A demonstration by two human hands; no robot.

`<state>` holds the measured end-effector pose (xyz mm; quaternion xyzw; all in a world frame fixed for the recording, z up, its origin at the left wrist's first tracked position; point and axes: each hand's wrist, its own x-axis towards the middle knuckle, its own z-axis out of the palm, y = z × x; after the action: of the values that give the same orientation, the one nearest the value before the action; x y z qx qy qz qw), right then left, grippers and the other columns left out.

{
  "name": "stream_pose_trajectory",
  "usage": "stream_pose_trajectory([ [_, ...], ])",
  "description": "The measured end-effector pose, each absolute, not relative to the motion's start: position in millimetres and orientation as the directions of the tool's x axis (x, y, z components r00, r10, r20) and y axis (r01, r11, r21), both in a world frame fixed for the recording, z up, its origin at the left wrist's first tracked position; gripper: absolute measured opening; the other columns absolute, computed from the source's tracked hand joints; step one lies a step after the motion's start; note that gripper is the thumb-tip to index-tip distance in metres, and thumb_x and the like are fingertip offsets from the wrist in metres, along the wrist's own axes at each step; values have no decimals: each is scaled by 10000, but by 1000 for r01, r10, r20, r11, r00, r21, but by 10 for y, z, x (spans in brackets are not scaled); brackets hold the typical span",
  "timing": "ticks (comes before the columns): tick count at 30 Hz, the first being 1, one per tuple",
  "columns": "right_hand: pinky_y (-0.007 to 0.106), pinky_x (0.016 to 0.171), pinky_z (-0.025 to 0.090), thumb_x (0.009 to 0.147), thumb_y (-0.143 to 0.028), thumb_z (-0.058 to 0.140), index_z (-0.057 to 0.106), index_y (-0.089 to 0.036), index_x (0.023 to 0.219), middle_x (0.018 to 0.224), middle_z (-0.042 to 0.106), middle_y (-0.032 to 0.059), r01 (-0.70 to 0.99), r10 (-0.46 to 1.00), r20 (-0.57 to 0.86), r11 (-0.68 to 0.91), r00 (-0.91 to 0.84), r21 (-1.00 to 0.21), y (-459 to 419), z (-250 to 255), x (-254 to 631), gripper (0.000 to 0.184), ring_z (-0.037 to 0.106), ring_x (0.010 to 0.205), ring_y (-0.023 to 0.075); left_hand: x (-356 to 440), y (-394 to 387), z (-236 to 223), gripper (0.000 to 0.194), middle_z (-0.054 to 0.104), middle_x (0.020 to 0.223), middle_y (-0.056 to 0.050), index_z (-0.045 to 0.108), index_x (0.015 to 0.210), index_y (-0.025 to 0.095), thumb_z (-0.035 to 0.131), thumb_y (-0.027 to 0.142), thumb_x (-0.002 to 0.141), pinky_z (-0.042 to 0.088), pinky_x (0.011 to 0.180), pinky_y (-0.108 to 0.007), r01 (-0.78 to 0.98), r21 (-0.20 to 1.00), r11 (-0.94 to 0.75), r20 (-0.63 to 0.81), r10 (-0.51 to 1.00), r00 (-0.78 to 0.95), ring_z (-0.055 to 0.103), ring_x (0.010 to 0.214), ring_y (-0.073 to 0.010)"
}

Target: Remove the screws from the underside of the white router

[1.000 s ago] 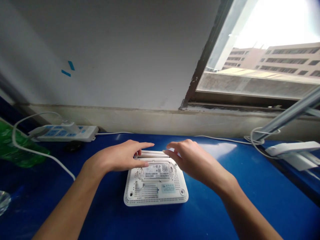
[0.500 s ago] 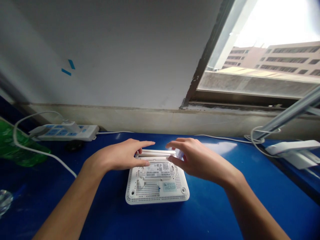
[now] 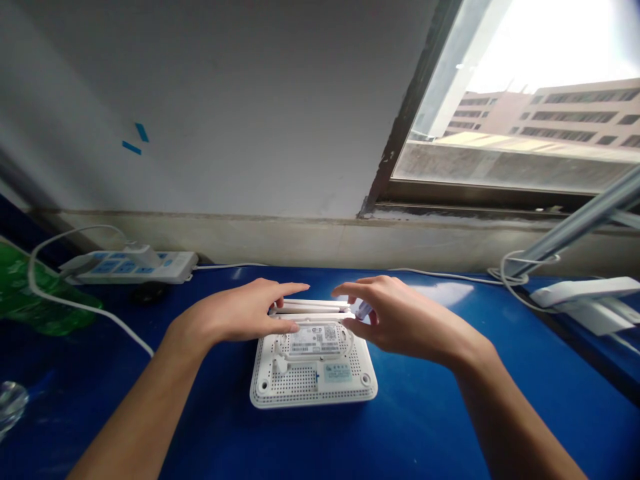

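Observation:
A white router (image 3: 295, 393) lies underside up on the blue tabletop, with its labels, vent holes and a white cable on it showing. Its white antennas (image 3: 315, 306) run along the far edge. My left hand (image 3: 245, 308) is at the router's far left corner, index finger and thumb stretched apart, the thumb over the label's edge. At the far right corner is my right hand (image 3: 395, 317), index finger and thumb apart. Within its curled fingers shows a small translucent bluish piece (image 3: 364, 310), mostly hidden; its kind is unclear.
A white power strip (image 3: 170, 265) with a plug and cable lies at the back left. Near it are a green plastic bottle (image 3: 45, 293) and a round black object (image 3: 149, 291). At right stand a metal pole (image 3: 565, 230) wrapped with cable and a white device (image 3: 595, 303).
My right hand has shifted slightly right, its thumb drawing back from the router's rear edge. The translucent piece moved with it. My left hand stays almost still.

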<state>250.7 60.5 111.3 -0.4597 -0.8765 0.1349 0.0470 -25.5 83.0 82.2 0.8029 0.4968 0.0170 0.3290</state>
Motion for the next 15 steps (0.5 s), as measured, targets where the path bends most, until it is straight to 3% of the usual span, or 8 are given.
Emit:
stream_pose_trajectory([
  [2,251,632,449,989,-397,612,717,-298,1203,1027,795,32,815,840,-48,508,-540,-281,620,1107,2464,258,737,792,180,-257,835,803,722,673,1295,-29,425,1547,433,664,591,884,486,892,-297,784,546,-295,-298,806,511,664,1084,-262],
  [4,255,648,440,1033,-390,551,744,-290,1118,966,798,33,822,848,-38,500,-529,-273,636,1101,2430,233,744,809,185,-261,841,783,727,670,1300,-27,419,1548,440,672,587,883,483,911,-302,778,555,-295,-300,801,518,662,1098,-261],
  [8,259,686,447,1046,-323,520,716,-288,1200,993,797,59,800,830,-35,525,-557,-290,652,1095,2440,252,750,851,202,-262,851,769,752,666,1301,-28,412,1550,445,699,575,867,479,932,-311,783,554,-283,-320,796,514,659,1109,-263],
  [15,248,701,492,913,-125,585,562,-362,1435,1201,751,34,749,792,23,586,-610,-308,625,1080,2564,574,730,914,194,-240,833,861,822,675,1257,-22,421,1548,423,772,476,807,480,950,-317,808,524,-268,-361,789,496,654,1126,-264],
])
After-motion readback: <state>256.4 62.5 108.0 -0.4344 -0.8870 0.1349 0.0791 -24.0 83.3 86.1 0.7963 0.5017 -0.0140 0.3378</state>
